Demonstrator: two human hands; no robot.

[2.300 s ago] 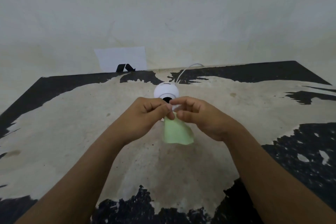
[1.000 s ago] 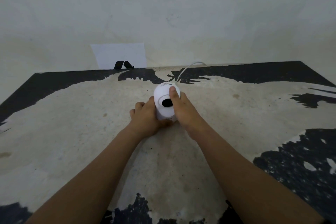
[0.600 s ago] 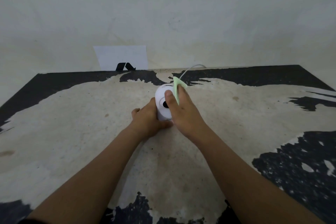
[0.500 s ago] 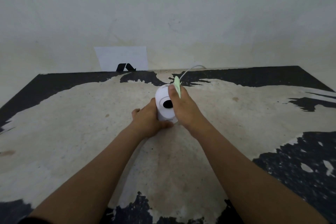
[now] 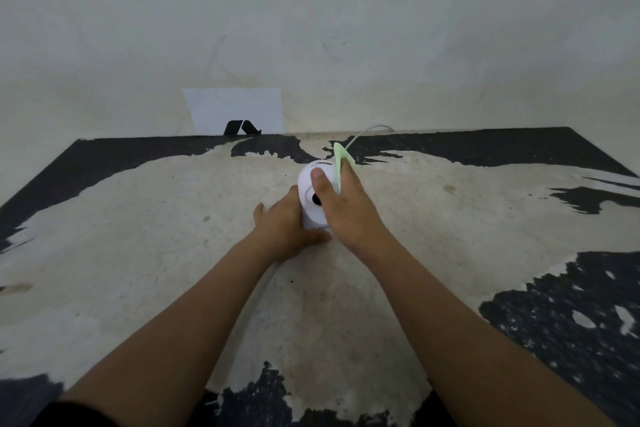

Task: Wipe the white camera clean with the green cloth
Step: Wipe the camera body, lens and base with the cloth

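Small round white plastic camera (image 5: 313, 207) stands on worn black-and-cream tabletop (image 5: 138, 253), left hand (image 5: 284, 230) clamped around its base from the left, right hand (image 5: 343, 208) wrapped over its right side with thumb on the front, thin pale green cloth (image 5: 341, 159) pinched in those fingers, thin white cable (image 5: 367, 133) behind.

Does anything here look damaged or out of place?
Yes: the table has its black coating worn away across most of the middle, leaving ragged dark patches at the edges. The white camera, green cloth and both hands look ordinary.
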